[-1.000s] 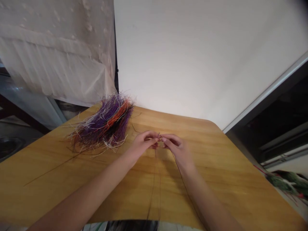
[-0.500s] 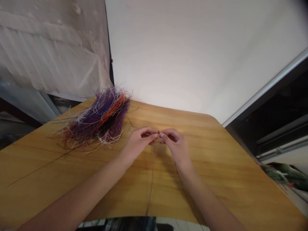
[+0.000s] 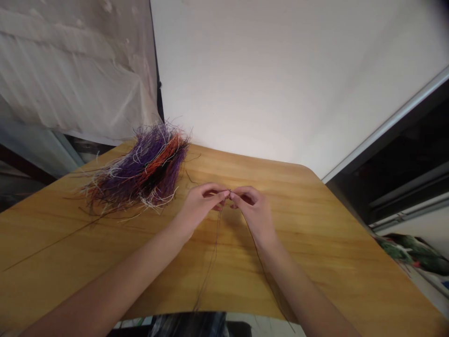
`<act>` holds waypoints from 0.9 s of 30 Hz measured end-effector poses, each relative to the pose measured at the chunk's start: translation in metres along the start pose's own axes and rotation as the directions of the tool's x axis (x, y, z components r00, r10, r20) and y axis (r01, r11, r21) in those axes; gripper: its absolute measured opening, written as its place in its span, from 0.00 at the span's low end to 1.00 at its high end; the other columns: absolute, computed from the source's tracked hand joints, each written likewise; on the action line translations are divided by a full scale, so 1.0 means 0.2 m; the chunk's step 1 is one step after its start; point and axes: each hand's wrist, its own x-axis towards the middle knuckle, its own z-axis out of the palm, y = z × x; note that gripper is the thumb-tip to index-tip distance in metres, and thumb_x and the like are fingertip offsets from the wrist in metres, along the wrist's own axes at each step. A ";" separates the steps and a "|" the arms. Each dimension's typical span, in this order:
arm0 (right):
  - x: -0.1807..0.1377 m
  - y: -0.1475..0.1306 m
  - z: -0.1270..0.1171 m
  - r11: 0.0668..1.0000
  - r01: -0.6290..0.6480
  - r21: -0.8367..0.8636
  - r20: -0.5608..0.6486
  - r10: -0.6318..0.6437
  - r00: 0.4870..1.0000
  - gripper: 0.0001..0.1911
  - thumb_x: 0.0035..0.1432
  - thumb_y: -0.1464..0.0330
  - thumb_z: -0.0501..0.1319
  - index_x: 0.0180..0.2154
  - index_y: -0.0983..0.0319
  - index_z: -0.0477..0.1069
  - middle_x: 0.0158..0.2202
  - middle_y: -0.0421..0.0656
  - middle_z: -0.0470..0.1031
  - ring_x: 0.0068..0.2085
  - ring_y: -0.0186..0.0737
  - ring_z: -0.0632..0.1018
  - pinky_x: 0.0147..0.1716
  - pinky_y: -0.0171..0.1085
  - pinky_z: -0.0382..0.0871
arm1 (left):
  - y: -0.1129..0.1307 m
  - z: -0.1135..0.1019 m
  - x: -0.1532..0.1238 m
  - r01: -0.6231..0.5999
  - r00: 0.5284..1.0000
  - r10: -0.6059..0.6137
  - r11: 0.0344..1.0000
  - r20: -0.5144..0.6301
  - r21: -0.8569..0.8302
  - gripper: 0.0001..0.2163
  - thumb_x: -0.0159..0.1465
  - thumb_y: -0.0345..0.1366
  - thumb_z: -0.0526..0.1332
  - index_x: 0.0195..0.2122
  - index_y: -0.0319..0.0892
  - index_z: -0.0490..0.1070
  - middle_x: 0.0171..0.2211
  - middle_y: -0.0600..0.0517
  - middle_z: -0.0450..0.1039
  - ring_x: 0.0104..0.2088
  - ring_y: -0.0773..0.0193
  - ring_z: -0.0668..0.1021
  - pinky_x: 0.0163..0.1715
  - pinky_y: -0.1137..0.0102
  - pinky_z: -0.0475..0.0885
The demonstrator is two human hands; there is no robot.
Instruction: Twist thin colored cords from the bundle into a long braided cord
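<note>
My left hand (image 3: pixel 201 203) and my right hand (image 3: pixel 253 210) meet fingertip to fingertip above the middle of a wooden table (image 3: pixel 333 262). Both pinch the ends of thin dark strands (image 3: pixel 210 262) that trail back across the table toward me and over its near edge. Another dark strand (image 3: pixel 261 267) runs under my right forearm. A tangled bundle of purple, orange and white fibres (image 3: pixel 143 171) lies on the table at the far left, a short way from my left hand.
A white wall stands behind the table, with a pale sheet (image 3: pixel 70 70) hanging at the upper left. A single long strand (image 3: pixel 52 245) lies across the table's left part. Green and red material (image 3: pixel 410 252) lies off the table's right side, beside a dark opening.
The view has shifted slightly, so the hands and bundle sit a little higher and more to the left. The hands stay pinched together; the trailing strands now hang more to the left.
</note>
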 end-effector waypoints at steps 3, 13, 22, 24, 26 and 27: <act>0.00 0.00 0.00 1.000 0.000 -0.008 0.007 0.000 1.000 0.06 0.47 0.66 0.66 0.27 0.61 0.73 0.25 0.39 0.74 0.25 0.34 0.74 0.29 0.36 0.70 | 0.00 0.00 0.00 0.008 1.000 -0.008 1.000 -0.006 0.001 0.04 0.53 0.34 0.66 0.28 0.39 0.77 0.25 0.53 0.75 0.27 0.68 0.75 0.27 0.74 0.73; -0.01 0.00 0.00 1.000 0.017 -0.003 0.023 -0.017 1.000 0.06 0.49 0.65 0.65 0.31 0.60 0.78 0.34 0.44 0.80 0.35 0.41 0.79 0.36 0.40 0.74 | -0.01 0.00 0.00 -0.025 0.997 0.023 0.999 -0.076 -0.023 0.08 0.52 0.38 0.68 0.28 0.39 0.76 0.26 0.52 0.75 0.27 0.67 0.75 0.27 0.72 0.73; -0.02 -0.01 0.00 1.000 0.010 -0.001 -0.001 -0.010 1.000 0.04 0.48 0.67 0.66 0.30 0.60 0.77 0.31 0.43 0.79 0.33 0.40 0.78 0.36 0.41 0.74 | -0.01 0.01 -0.01 -0.024 0.996 0.021 0.999 -0.089 -0.038 0.07 0.52 0.38 0.68 0.29 0.39 0.77 0.27 0.52 0.76 0.27 0.67 0.76 0.26 0.74 0.73; -0.01 -0.01 0.01 1.000 0.015 0.007 -0.013 -0.015 1.000 0.04 0.47 0.67 0.66 0.29 0.60 0.75 0.30 0.42 0.78 0.31 0.39 0.78 0.34 0.40 0.74 | 0.00 0.02 -0.01 -0.023 0.996 0.019 0.999 -0.089 -0.041 0.07 0.52 0.37 0.68 0.30 0.39 0.77 0.27 0.52 0.76 0.28 0.66 0.76 0.26 0.74 0.73; -0.01 -0.01 0.01 1.000 0.023 0.014 -0.020 -0.023 1.000 0.05 0.46 0.67 0.67 0.28 0.61 0.73 0.28 0.41 0.76 0.30 0.38 0.77 0.33 0.39 0.74 | 0.00 0.02 -0.02 -0.023 0.996 0.019 0.999 -0.091 -0.042 0.06 0.52 0.36 0.68 0.30 0.40 0.77 0.28 0.52 0.76 0.28 0.66 0.76 0.26 0.74 0.73; -0.01 -0.01 0.01 0.999 0.028 0.017 -0.022 -0.028 0.999 0.06 0.46 0.67 0.67 0.28 0.60 0.72 0.28 0.41 0.76 0.29 0.37 0.77 0.32 0.39 0.74 | 0.00 0.02 -0.02 -0.023 0.996 0.019 0.999 -0.092 -0.042 0.06 0.52 0.36 0.68 0.29 0.40 0.77 0.28 0.52 0.76 0.28 0.66 0.76 0.26 0.74 0.73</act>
